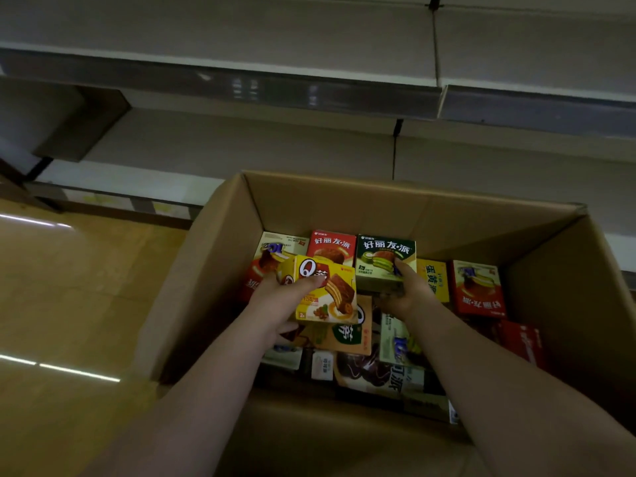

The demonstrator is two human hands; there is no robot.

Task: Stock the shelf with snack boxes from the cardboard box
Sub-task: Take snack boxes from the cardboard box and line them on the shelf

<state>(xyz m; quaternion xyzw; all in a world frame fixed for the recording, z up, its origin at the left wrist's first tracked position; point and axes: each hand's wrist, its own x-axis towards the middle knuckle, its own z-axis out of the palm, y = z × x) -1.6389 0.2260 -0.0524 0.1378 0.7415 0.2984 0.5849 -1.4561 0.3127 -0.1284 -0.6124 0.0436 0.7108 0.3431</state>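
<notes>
yellow box: yellow cardboard snack box with a chocolate cake slice printed on it; lifted clear above the pile, near the left wall of the carton; tilted, face up
left hand: left hand grips the yellow box; thumb across its face, fingers curled round its left edge
green box: green-and-cream cardboard snack box with a matcha pie print; upright near the far wall, middle of the carton; just beside a red upright snack box
right hand: right hand holds the green box at its lower right corner; thumb on the face, fingers wrapped under; whether it is off the pile yet, cannot tell
carton: big open brown cardboard box on the floor; loose mix of more snack boxes inside, red, yellow, dark ones, some flat, some on end
shelf: grey metal shelf boards just beyond the far wall of the carton; bare where visible
step: judged as pick, one box per hand, shelf placement not yet done
how to do well: lift straight up past the carton walls; keep grips off thin panels to avoid crushing; square each box before setting down; print facing out, flush to the shelf front edge, same flavours together
risk: the green box's corner grip looks light; may swing or slip
</notes>
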